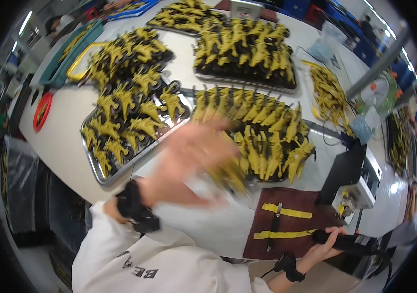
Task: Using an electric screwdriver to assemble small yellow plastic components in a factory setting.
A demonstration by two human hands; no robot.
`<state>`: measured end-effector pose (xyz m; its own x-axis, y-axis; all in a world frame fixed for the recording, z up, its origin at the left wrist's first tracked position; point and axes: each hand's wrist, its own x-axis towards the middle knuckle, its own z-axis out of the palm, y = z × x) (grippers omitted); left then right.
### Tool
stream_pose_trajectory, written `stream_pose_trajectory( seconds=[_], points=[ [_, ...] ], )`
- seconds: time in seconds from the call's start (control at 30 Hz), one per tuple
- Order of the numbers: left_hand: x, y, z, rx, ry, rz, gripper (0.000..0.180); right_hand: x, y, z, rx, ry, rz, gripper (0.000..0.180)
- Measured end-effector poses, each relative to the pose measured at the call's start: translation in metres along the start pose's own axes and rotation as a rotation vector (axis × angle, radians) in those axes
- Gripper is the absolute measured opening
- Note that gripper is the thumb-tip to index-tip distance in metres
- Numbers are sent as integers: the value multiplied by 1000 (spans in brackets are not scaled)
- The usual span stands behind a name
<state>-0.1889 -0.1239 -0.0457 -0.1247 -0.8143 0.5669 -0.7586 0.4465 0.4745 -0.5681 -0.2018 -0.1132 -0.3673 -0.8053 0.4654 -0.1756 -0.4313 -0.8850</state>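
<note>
The left hand (193,156) is a motion-blurred smear over the white bench (62,141), with yellow parts (230,176) seemingly in its fingers, though I cannot tell if it grips them. It hangs by the heaped metal trays (102,178), probably so stock stays within reach. The right hand (328,244) is clenched round a black powered tool (352,241) beside the brown mat (286,222), whose tip is cut off.
</note>
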Motion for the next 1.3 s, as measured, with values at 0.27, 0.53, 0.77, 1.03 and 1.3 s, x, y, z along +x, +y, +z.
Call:
stream_pose_trajectory(
  seconds=[0.27,0.53,0.77,1.03,1.3],
  points=[
    [-70,-151,-67,928,-95,-545,72,9,1,10,-17,-87,17,67],
    [80,28,49,126,-473,230,84,6,-1,3,-84,-6,29,73],
    [129,23,161,497,-529,233,90,4,-2,8,-47,34,50,69],
    [131,16,165,512,-599,253,76,3,5,-5,-42,49,27,68],
    [131,7,147,374,-610,215,50,3,5,-8,102,83,61,67]
  ],
)
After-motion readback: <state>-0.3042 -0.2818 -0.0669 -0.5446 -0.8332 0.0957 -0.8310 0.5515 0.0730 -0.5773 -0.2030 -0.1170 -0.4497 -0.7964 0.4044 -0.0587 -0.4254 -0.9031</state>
